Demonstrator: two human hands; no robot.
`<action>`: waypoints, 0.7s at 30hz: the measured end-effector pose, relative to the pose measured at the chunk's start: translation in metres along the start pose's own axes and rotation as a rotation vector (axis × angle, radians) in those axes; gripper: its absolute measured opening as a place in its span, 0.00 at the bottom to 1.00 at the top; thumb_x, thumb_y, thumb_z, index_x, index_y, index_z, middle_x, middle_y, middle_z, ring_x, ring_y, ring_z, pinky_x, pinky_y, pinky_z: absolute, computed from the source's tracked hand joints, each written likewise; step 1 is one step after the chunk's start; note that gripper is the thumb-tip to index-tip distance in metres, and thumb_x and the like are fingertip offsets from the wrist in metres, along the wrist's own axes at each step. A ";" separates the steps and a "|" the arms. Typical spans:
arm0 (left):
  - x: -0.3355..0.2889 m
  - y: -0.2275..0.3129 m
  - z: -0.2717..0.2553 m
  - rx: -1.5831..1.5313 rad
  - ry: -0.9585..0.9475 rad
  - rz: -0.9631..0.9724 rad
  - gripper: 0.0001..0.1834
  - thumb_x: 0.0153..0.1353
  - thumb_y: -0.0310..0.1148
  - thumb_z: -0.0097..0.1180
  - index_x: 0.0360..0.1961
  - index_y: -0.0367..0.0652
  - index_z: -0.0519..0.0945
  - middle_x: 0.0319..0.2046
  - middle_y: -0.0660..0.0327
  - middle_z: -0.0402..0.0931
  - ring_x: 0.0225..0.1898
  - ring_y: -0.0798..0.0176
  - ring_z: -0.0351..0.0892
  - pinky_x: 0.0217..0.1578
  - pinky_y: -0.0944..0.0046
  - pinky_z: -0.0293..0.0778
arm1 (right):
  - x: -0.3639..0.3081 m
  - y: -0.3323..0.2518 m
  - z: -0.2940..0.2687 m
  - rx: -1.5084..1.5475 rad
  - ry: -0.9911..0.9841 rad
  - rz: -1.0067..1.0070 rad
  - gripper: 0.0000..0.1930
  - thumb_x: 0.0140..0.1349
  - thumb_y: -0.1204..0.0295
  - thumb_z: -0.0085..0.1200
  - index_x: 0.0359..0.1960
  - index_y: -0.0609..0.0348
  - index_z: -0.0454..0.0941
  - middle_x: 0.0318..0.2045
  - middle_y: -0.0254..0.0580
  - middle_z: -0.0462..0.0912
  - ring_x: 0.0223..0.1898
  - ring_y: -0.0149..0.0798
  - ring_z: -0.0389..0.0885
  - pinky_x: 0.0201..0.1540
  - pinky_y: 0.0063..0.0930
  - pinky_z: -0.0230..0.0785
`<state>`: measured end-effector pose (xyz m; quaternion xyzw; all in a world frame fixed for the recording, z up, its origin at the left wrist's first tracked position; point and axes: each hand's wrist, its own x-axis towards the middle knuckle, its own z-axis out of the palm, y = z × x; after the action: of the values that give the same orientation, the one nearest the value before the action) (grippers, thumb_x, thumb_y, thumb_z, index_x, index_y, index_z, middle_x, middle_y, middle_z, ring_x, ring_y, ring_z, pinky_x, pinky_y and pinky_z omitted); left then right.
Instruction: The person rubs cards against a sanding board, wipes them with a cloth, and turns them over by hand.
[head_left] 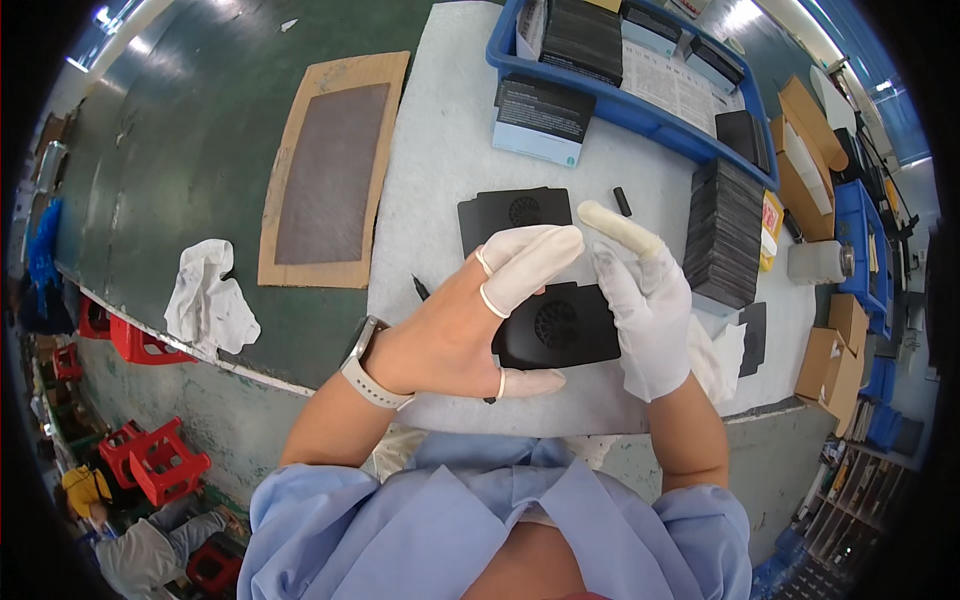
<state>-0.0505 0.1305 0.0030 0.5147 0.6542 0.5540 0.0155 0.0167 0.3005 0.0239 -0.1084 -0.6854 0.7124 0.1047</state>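
Observation:
A black flat card-like piece (pixel 585 335) with a round dotted pattern lies between my hands, apparently on the white table cover. My left hand (pixel 460 315), with pale finger cots and a watch at the wrist, reaches around its left side. Its fingers are stretched out and its thumb is apart. At the piece's right edge is my right hand (pixel 645 310) in a white glove, its index finger extended in a cot and the others loosely bent. Whether either hand touches the piece I cannot tell. Just beyond lies a similar black piece (pixel 490 212), partly hidden by my left fingers.
A tall stack of black pieces (pixel 725 235) stands at the right. Behind are a blue bin (pixel 640 115) and a black-and-blue box (pixel 540 120). A small black cylinder (pixel 622 201) lies nearby. Leftward are a brown board on cardboard (pixel 335 175) and a white cloth (pixel 208 298).

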 end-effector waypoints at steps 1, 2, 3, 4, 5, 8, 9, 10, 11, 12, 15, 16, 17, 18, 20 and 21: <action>0.000 -0.001 0.000 -0.008 -0.002 0.001 0.60 0.31 0.34 0.77 0.67 0.43 0.54 0.58 0.52 0.63 0.37 0.62 0.69 0.42 0.63 0.68 | 0.000 0.000 0.000 -0.024 0.004 -0.006 0.15 0.65 0.76 0.50 0.53 0.61 0.72 0.40 0.30 0.80 0.26 0.14 0.65 0.27 0.09 0.60; 0.000 -0.001 0.000 -0.014 -0.004 0.001 0.60 0.31 0.34 0.77 0.67 0.43 0.54 0.58 0.52 0.62 0.37 0.62 0.69 0.42 0.63 0.68 | 0.001 0.000 0.000 -0.025 0.005 -0.004 0.15 0.65 0.76 0.50 0.53 0.61 0.72 0.40 0.30 0.80 0.26 0.14 0.65 0.27 0.09 0.60; -0.001 -0.002 0.000 -0.019 -0.005 0.000 0.60 0.31 0.34 0.77 0.67 0.43 0.55 0.59 0.51 0.62 0.38 0.62 0.69 0.42 0.63 0.68 | 0.001 0.001 0.000 -0.001 0.005 0.018 0.15 0.64 0.76 0.50 0.53 0.60 0.73 0.40 0.30 0.80 0.26 0.14 0.65 0.27 0.09 0.60; -0.001 -0.001 -0.001 0.000 -0.013 0.001 0.60 0.32 0.34 0.77 0.67 0.43 0.55 0.59 0.52 0.61 0.38 0.62 0.68 0.43 0.62 0.68 | 0.001 0.001 0.000 0.021 0.006 0.038 0.15 0.64 0.76 0.50 0.53 0.60 0.73 0.40 0.30 0.80 0.26 0.15 0.65 0.28 0.10 0.60; -0.001 -0.001 -0.001 0.008 -0.017 0.002 0.60 0.32 0.34 0.77 0.67 0.43 0.55 0.59 0.52 0.61 0.39 0.62 0.68 0.44 0.62 0.68 | 0.002 0.000 0.000 0.019 0.007 0.039 0.15 0.64 0.76 0.50 0.53 0.60 0.73 0.40 0.30 0.80 0.26 0.15 0.65 0.28 0.10 0.60; -0.001 0.001 -0.002 -0.058 -0.019 -0.048 0.55 0.33 0.31 0.74 0.65 0.38 0.58 0.59 0.47 0.59 0.59 0.43 0.60 0.60 0.53 0.60 | 0.004 -0.001 -0.002 -0.013 0.016 0.077 0.15 0.64 0.76 0.50 0.53 0.61 0.73 0.40 0.30 0.80 0.26 0.14 0.65 0.28 0.09 0.60; 0.000 0.002 -0.003 -0.060 -0.019 -0.048 0.55 0.33 0.31 0.74 0.65 0.38 0.58 0.59 0.47 0.59 0.59 0.43 0.60 0.60 0.53 0.60 | 0.004 0.000 -0.002 0.003 0.041 0.065 0.15 0.64 0.76 0.51 0.53 0.61 0.73 0.40 0.30 0.80 0.26 0.14 0.65 0.27 0.09 0.59; 0.001 0.002 -0.004 -0.034 -0.033 -0.056 0.54 0.33 0.31 0.74 0.65 0.38 0.58 0.60 0.47 0.59 0.59 0.44 0.60 0.58 0.54 0.62 | 0.006 0.002 -0.003 0.020 0.065 0.051 0.15 0.64 0.76 0.51 0.52 0.62 0.73 0.41 0.30 0.80 0.25 0.14 0.64 0.27 0.08 0.59; 0.002 0.001 -0.005 -0.008 -0.047 -0.065 0.54 0.34 0.31 0.74 0.65 0.38 0.58 0.60 0.47 0.58 0.59 0.45 0.60 0.56 0.54 0.65 | 0.007 0.002 -0.004 0.020 0.065 0.052 0.15 0.64 0.76 0.51 0.52 0.62 0.73 0.41 0.30 0.80 0.25 0.14 0.64 0.27 0.08 0.59; 0.003 0.000 -0.004 -0.009 -0.048 -0.065 0.54 0.34 0.31 0.74 0.65 0.38 0.58 0.60 0.47 0.58 0.59 0.45 0.60 0.56 0.54 0.65 | 0.007 0.003 -0.006 0.018 0.073 0.039 0.15 0.64 0.77 0.51 0.52 0.62 0.73 0.41 0.30 0.80 0.25 0.14 0.64 0.27 0.08 0.58; -0.001 0.000 -0.009 -0.047 -0.005 -0.072 0.54 0.34 0.30 0.74 0.66 0.40 0.58 0.60 0.48 0.57 0.60 0.47 0.60 0.52 0.57 0.70 | 0.008 0.001 -0.007 -0.010 0.093 0.024 0.15 0.63 0.77 0.51 0.52 0.63 0.74 0.42 0.31 0.80 0.24 0.13 0.64 0.26 0.08 0.58; 0.000 0.000 -0.010 -0.040 -0.007 -0.083 0.54 0.34 0.29 0.74 0.66 0.41 0.58 0.60 0.49 0.56 0.59 0.48 0.61 0.50 0.58 0.72 | 0.009 0.002 -0.008 -0.021 0.112 0.031 0.15 0.63 0.78 0.51 0.52 0.63 0.74 0.42 0.31 0.80 0.24 0.13 0.64 0.26 0.08 0.58; 0.001 0.000 -0.010 -0.036 -0.008 -0.089 0.54 0.35 0.29 0.74 0.66 0.42 0.58 0.60 0.49 0.56 0.59 0.48 0.61 0.49 0.59 0.73 | 0.011 0.003 -0.009 -0.019 0.110 0.031 0.15 0.63 0.78 0.51 0.52 0.63 0.74 0.42 0.31 0.80 0.24 0.13 0.64 0.26 0.08 0.58; 0.001 -0.001 -0.010 -0.031 -0.008 -0.095 0.54 0.35 0.29 0.74 0.66 0.42 0.58 0.60 0.49 0.56 0.59 0.49 0.61 0.48 0.60 0.74 | 0.012 0.003 -0.010 -0.010 0.118 0.020 0.15 0.63 0.78 0.51 0.52 0.63 0.74 0.41 0.31 0.81 0.24 0.13 0.64 0.26 0.07 0.58; 0.000 -0.004 -0.009 0.083 0.009 -0.073 0.58 0.32 0.36 0.76 0.66 0.42 0.57 0.58 0.54 0.58 0.43 0.62 0.66 0.39 0.64 0.68 | 0.014 0.005 -0.010 -0.002 0.128 0.007 0.15 0.63 0.79 0.51 0.52 0.63 0.74 0.40 0.31 0.81 0.23 0.13 0.64 0.25 0.07 0.57; -0.001 -0.004 -0.010 0.121 0.016 -0.065 0.59 0.31 0.38 0.77 0.66 0.42 0.57 0.58 0.56 0.59 0.38 0.66 0.68 0.35 0.65 0.66 | 0.015 0.006 -0.008 0.025 0.152 -0.016 0.15 0.63 0.78 0.51 0.52 0.63 0.74 0.40 0.31 0.81 0.23 0.13 0.64 0.25 0.07 0.57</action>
<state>-0.0588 0.1239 0.0032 0.4887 0.7031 0.5165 -0.0028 0.0052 0.3125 0.0175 -0.1553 -0.6672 0.7099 0.1637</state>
